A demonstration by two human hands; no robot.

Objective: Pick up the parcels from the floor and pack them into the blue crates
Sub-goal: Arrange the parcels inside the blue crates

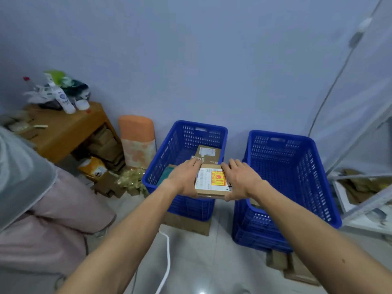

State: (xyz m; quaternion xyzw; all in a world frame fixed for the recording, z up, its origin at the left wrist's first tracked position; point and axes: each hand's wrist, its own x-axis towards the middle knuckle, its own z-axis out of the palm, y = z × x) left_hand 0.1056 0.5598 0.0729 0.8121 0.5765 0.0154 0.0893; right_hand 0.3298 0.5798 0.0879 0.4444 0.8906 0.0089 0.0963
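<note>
grips are set on both ends of one parcel: the left grip (186,179) and the right grip (239,179) are clamped against opposite sides of a small cardboard parcel (212,183), fingers laid over its top and thumbs hooked at its near edge, so neither is spread wide and both are holding it. the parcel is carried level, label up, just above the near corner of the loaded crate (167,153), partly over the rim on the side where the second crate (286,166) stands close beside it. two hands are probably used so that the box can be held flat and lowered squarely into the gap available. inside the loaded crate a larger brown box (206,154) is already laid against the far wall and something teal (167,174) is seen at the near wall, so the free floor is judged to be narrow. the loaded crate is raised on flattened cardboard (186,224). the parcel is seen as a shallow brown carton, most of its top covered by a white shipping label with a barcode, with a yellow and red warning sticker beside it and a black pen stroke at one corner. a rigid, light load is suggested, and gentle setting down is called for by the sticker.
</note>
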